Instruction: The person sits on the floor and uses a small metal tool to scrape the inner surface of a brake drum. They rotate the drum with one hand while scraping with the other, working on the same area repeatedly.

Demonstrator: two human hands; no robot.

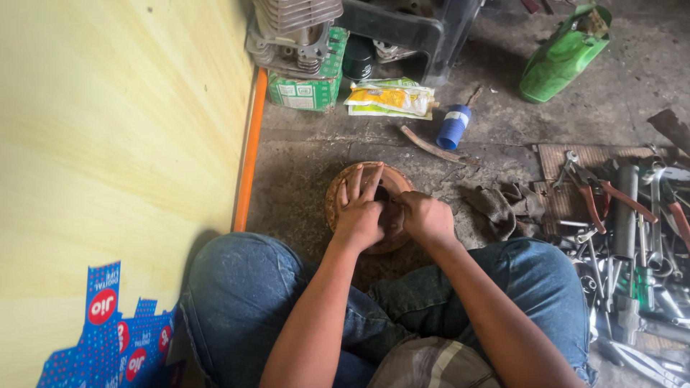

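Fingers: left hand fingers are lying flat and a little spread on the round rusty part; right hand fingers are curling down into the middle of it, and I cannot tell what they are gripping.
Round rusty part: it is sitting on the dirty floor, just in front of the knees, under both hands.
Hands in the way: both hands are covering most of the part, so its middle is hiding.
Left side: a yellow wall with an orange edge is standing close by.
Right side: a dirty rag is lying near the right hand, and a heap of tools with red-handled pliers is lying beyond it.
Far side: a blue roll, yellow packets, a green box and a green plastic cover are lying well apart from the hands.
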